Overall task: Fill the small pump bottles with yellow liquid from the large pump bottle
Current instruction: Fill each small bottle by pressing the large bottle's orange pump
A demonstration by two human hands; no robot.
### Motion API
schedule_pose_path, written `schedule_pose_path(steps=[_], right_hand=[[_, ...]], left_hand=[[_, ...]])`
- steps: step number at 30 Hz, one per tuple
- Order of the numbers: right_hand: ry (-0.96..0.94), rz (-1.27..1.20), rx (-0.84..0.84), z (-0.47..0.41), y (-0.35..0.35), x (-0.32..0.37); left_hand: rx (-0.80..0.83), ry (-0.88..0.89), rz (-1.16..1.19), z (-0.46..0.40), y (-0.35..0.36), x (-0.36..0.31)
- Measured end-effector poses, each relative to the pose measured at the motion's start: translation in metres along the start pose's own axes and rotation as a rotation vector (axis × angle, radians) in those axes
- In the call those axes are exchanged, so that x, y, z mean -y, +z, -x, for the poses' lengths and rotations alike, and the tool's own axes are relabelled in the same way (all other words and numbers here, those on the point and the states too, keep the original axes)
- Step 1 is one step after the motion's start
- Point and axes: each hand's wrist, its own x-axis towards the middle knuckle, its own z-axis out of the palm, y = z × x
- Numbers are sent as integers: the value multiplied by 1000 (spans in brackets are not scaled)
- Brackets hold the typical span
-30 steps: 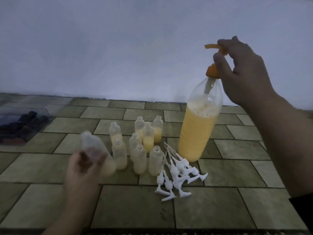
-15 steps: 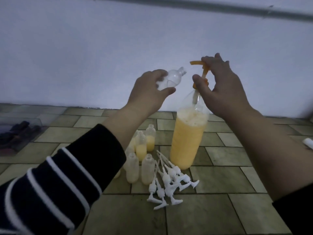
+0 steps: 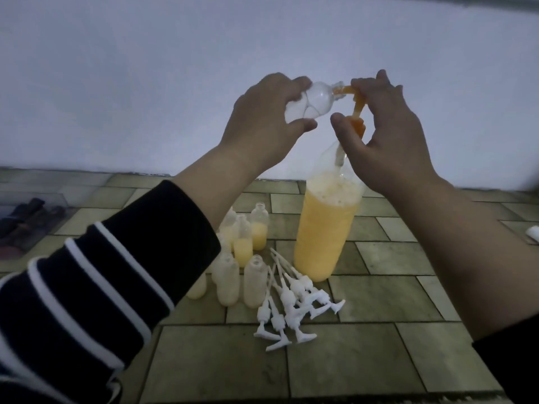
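Since half a second ago the left hand (image 3: 262,118) has brought the clear small plastic bottle (image 3: 115,102) up so its mouth meets the orange spout (image 3: 345,90). It grips that bottle tilted; the right hand (image 3: 382,132) curls round the pump head of the tall yellow-filled bottle (image 3: 323,237). Nothing seems pumped in yet. Several small bottles (image 3: 248,243) beyond the left arm hold yellow; nearer ones look empty, though dimness blurs this. White pump tops (image 3: 291,304) lie loose on the tiled floor (image 3: 379,301), clear of the spout.

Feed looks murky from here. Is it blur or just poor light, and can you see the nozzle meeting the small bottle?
Head view: dim, flat light, soft overall; wide-angle bends the floor tiles. Nozzle reaches the small bottle mouth; contact unclear.
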Motion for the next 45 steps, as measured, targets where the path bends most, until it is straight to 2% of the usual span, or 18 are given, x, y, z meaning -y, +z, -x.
schedule_pose_path(steps=[4,9,19,25,34,40,45], right_hand=[[18,-41,-79,9,9,0],[15,-52,-9,6,9,-1],[53,-170,-167,9,18,-2],[45,-177,-74,2,14,-5],[54,-222,-192,12,25,-5],[35,-187,-112,6,15,-3],[46,-201,-186,4,15,-2]], left_hand=[[5,64,-103,-1,0,-2],[48,51,-193,1,-2,-3],[8,64,-171,-1,0,-7],[37,41,-164,-1,0,-5],[32,55,-133,-2,3,-7],[57,34,-125,-3,-2,-4],[45,58,-114,-7,-6,-9]])
